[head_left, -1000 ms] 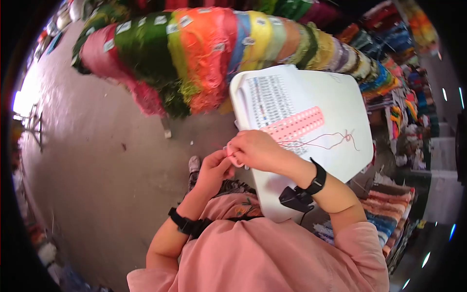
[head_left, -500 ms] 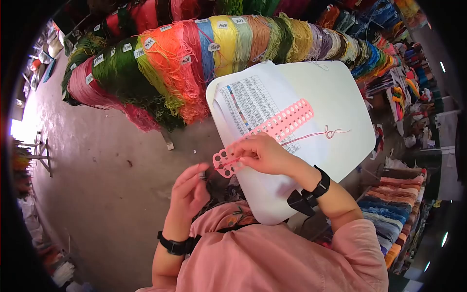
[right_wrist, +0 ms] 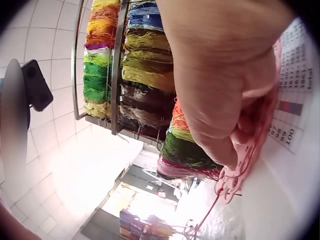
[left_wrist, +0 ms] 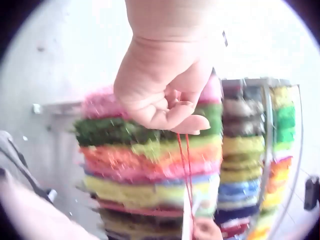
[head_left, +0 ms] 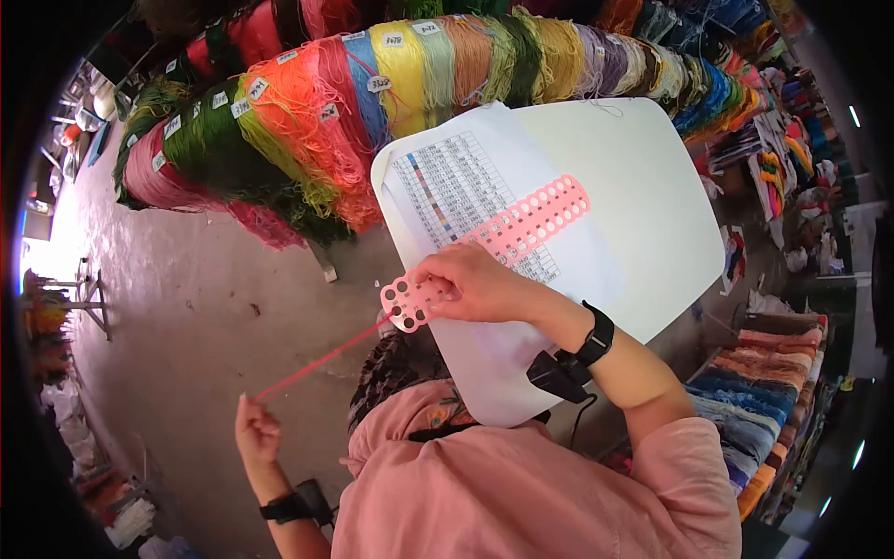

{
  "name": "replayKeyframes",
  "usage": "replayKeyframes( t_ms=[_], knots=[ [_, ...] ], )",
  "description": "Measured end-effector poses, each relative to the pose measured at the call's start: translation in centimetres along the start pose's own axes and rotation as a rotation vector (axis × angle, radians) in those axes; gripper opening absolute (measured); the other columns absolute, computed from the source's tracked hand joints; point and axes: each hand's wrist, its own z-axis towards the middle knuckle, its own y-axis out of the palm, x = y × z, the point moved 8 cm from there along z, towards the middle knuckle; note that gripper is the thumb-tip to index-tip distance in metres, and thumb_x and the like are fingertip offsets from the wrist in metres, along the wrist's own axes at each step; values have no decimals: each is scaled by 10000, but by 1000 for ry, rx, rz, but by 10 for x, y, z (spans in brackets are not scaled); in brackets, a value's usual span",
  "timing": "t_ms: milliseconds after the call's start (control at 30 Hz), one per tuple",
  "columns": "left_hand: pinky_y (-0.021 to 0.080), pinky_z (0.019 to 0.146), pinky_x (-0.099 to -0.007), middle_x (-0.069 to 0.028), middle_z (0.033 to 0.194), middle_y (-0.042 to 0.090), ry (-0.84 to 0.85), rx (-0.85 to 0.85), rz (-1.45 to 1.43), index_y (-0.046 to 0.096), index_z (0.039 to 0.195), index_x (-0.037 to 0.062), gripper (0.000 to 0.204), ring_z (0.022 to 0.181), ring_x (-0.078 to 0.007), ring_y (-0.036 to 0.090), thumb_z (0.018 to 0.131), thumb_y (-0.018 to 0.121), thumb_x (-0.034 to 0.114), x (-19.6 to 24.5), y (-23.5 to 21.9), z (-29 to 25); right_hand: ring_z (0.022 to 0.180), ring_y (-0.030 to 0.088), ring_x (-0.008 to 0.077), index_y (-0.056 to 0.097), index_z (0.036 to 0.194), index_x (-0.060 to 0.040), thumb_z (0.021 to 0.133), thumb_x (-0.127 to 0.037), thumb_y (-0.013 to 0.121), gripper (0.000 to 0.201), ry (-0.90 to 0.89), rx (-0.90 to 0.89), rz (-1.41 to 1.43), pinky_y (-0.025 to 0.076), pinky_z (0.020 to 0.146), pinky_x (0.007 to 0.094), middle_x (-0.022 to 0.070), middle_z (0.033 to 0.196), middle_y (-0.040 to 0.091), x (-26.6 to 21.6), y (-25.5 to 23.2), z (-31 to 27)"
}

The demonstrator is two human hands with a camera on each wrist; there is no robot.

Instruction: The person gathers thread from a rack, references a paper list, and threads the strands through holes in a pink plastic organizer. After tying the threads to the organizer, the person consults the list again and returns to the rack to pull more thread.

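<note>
A pink card with rows of holes (head_left: 549, 210) lies across a printed sheet (head_left: 466, 168), its near end past the white board's edge. The right hand (head_left: 475, 284) pinches that end between thumb and fingers; the right wrist view shows the hand (right_wrist: 220, 90) over the pink card (right_wrist: 245, 155). From a hole at the card's end, red thread (head_left: 321, 359) runs taut to the left hand (head_left: 258, 430), held out low at the left. In the left wrist view the left hand (left_wrist: 160, 85) pinches the doubled red thread (left_wrist: 185, 160) between thumb and curled fingers.
The white board (head_left: 652, 186) lies in front of the person's body. Behind it stretches a long row of labelled, coloured thread skeins (head_left: 466, 70). More folded skeins (head_left: 754, 401) are stacked at the right. Grey floor (head_left: 205, 307) shows at the left.
The left hand has moved away from the card, down and to the left, drawing the red thread out straight. The thread's loose tail on the board is gone from view. The right hand still pinches the card.
</note>
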Motion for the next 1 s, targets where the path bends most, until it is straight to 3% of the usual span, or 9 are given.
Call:
replayKeyframes(
  t_ms=[133,233,367,433,500,567,667,767,1000],
  knots=[
    [369,404,-159,-17,664,561,93,570,-170,495,757,94,169,513,-63,503,846,485,237,35,-232,-16,722,528,230,539,861,-66,603,-141,599,275,-63,37,-35,392,679,353,48,689,525,-2,2,0],
    [397,451,-191,-44,754,571,125,822,371,508,802,62,176,621,-102,551,847,471,228,35,-237,-18,769,531,246,538,889,-60,599,-136,599,306,6,32,112,401,682,341,76,802,523,-2,-11,-2],
    [422,594,-220,-63,851,570,412,457,1127,514,975,7,224,730,-118,546,821,520,170,24,12,13,909,502,248,525,973,-57,593,-147,629,405,-119,141,-254,373,775,348,95,1004,483,-2,-57,-17],
    [425,702,-231,-58,866,584,751,75,1426,553,975,-2,189,794,-112,539,813,515,88,9,143,16,979,461,249,512,1012,-56,588,-152,642,454,-52,156,-385,319,833,378,95,1052,466,12,-65,-31],
    [432,758,-275,-145,926,590,830,-171,1520,565,967,3,195,832,-203,573,789,510,60,-20,249,7,1076,389,250,492,1066,-60,582,-165,659,522,39,84,-443,222,894,418,110,1121,432,31,-62,-43],
    [425,792,-326,-147,990,557,1052,-541,1676,548,991,23,243,921,-272,534,755,493,29,-59,327,0,1075,390,252,496,1073,-70,561,-184,687,558,77,79,-471,248,883,393,103,1122,428,24,-57,-53],
    [408,798,-351,-124,1014,528,1200,-808,1886,512,1000,3,283,967,-259,500,721,519,49,-114,384,10,1034,407,248,507,1062,-83,543,-205,711,570,142,130,-482,266,858,378,92,1075,440,9,-46,-74],
    [398,801,-349,-117,994,528,1319,-756,2087,505,990,-17,290,954,-251,505,719,537,84,-143,382,38,975,422,244,519,1039,-95,533,-215,724,559,218,173,-425,271,834,375,79,1011,452,0,-35,-95],
    [395,851,-346,-135,1124,500,1205,-974,2093,499,1066,-2,334,1029,-268,482,739,505,62,-142,383,50,938,424,219,540,993,-111,539,-174,723,494,401,353,-322,264,812,365,62,957,455,4,-37,-137]
  ],
)
